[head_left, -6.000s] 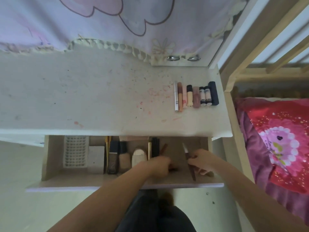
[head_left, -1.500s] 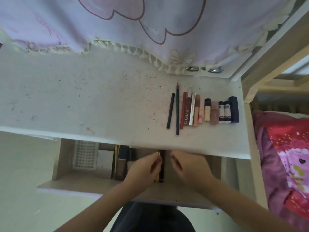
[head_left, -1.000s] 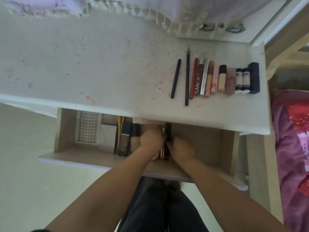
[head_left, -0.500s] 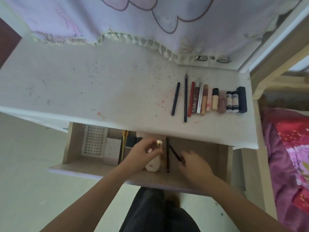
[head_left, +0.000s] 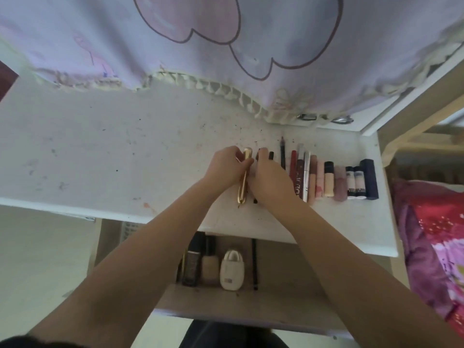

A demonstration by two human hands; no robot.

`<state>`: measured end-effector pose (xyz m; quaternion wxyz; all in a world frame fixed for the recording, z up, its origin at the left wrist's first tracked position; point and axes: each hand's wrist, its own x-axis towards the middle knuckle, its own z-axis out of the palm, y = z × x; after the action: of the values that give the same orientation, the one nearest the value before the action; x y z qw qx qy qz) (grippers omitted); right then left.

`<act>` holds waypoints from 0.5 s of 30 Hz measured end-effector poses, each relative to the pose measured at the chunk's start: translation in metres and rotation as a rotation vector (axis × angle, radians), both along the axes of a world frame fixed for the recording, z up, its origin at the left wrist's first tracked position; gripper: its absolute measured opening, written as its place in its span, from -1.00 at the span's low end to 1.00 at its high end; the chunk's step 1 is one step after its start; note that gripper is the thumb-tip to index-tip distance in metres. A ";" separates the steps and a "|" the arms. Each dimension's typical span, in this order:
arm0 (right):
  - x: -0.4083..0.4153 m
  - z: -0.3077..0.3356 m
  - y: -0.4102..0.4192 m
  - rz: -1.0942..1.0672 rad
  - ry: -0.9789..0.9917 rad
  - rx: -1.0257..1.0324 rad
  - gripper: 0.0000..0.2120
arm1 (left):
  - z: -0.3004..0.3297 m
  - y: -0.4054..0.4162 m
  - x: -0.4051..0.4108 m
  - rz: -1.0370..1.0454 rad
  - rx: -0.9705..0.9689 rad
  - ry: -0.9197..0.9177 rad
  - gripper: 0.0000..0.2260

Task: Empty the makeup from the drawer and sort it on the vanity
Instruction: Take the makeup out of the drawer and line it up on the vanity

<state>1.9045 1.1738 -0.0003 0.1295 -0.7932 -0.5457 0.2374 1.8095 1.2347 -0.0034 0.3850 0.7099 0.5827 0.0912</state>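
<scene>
Head view, step in hand: the left hand [head_left: 226,169] has its fingers curled round a slim gold metal tube [head_left: 243,180], laying it lengthways on the stained white bench [head_left: 100,156]. The right hand [head_left: 270,179] lies just beside the gold tube with fingers bent over thin dark pencils [head_left: 270,155]; whether they are pinched cannot be told. To do it well, judged: set the gold tube parallel to the row of sorted makeup [head_left: 331,179], ends level with it, then release.

Row, right of the gold tube: pencils, red and silver sticks, peach and pink tubes, small white-labelled bottles, navy box, side by side.

Open wooden drawer [head_left: 288,295], below the gold tube: dark bottle [head_left: 192,262], beige foundation bottle [head_left: 210,264], white egg-shaped case [head_left: 232,270], one black pencil [head_left: 254,264], white perforated tray [head_left: 130,228] partly hidden. Emptying is unfinished.
</scene>
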 end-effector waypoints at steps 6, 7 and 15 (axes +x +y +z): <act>0.018 -0.006 -0.008 0.106 -0.290 -0.062 -0.78 | -0.010 0.000 0.021 -0.012 0.038 0.068 -0.76; 0.021 -0.003 -0.010 0.129 -0.295 -0.055 -0.80 | -0.008 -0.002 0.022 -0.022 0.023 0.079 -0.75; 0.004 0.000 -0.121 0.358 0.160 0.049 -0.82 | -0.005 -0.118 -0.055 -0.064 0.139 -0.206 -0.92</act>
<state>1.9082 1.0531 0.0000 0.1472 -0.6587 -0.6717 0.3055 1.7548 1.1166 -0.0087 0.3955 0.7400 0.5093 0.1916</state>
